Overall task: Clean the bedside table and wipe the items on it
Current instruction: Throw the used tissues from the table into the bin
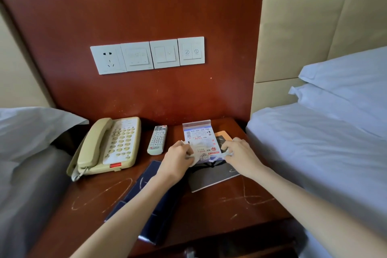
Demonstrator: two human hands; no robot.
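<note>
A beige telephone [111, 144] sits at the left of the tabletop [219, 201], with a grey remote [157, 140] just beside it; above them a row of white wall switches [148, 55] is set in the red-brown panel; a white pillow [345, 81] and bedding flank the tabletop on the right, more bedding on the left. A dark blue folder [146, 182] lies under the left forearm; a grey booklet [211, 178] lies below the right hand; a tan coaster [223, 135] shows behind the right knuckles. Both bare arms reach forward; the left hand [178, 158] and right hand [240, 153] meet near the back of the tabletop, fingers curled; each grip is closed, pinching one lower side of the printed card [199, 138] through a crumpled white wipe [193, 158]. The card stands in a clear, glossy plastic holder; whether its base touches the tabletop I cannot tell; the tabletop is varnished wood scored with pale scratches.
</note>
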